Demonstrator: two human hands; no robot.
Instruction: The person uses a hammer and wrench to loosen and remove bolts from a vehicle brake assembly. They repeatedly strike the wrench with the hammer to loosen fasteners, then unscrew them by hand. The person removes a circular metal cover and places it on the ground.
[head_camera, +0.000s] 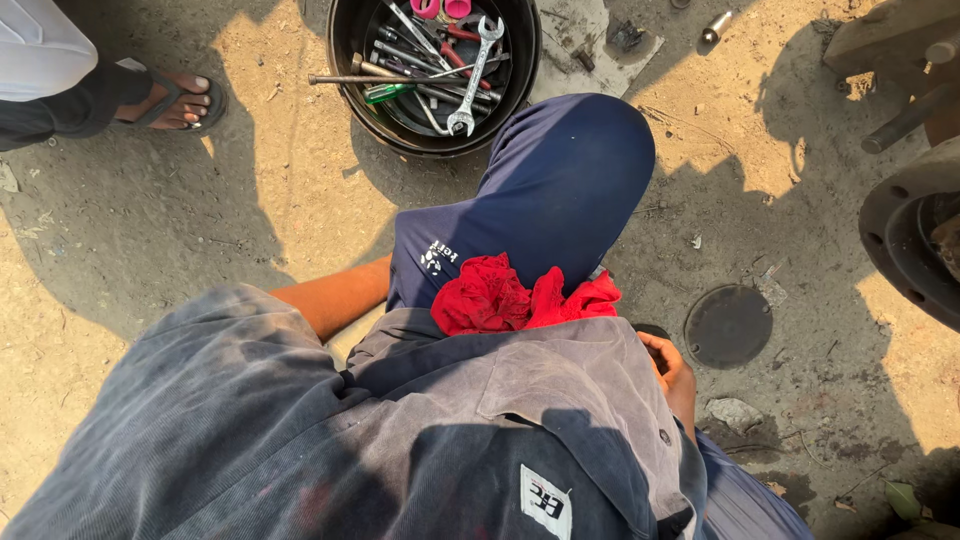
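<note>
The person crouches on the sandy ground, and a crumpled red rag lies bunched on the lap against the dark blue trouser knee. It looks soft, light and limp, the sort of cloth that gives wherever it is pinched; any raised fold along its top would serve as a place to take hold.

The right hand sits low beside the grey shirt, just right of the rag. Its fingers curl inward, but I cannot tell whether they grip anything, since the shirt covers most of it. Only the left forearm shows; the left hand is hidden under the shirt and knee.

Ahead stands a black bucket of tools, an open-ended spanner on top; its upper rim is cut off. A round dark metal disc lies on the ground to the right. Another person's sandalled foot rests at upper left.
</note>
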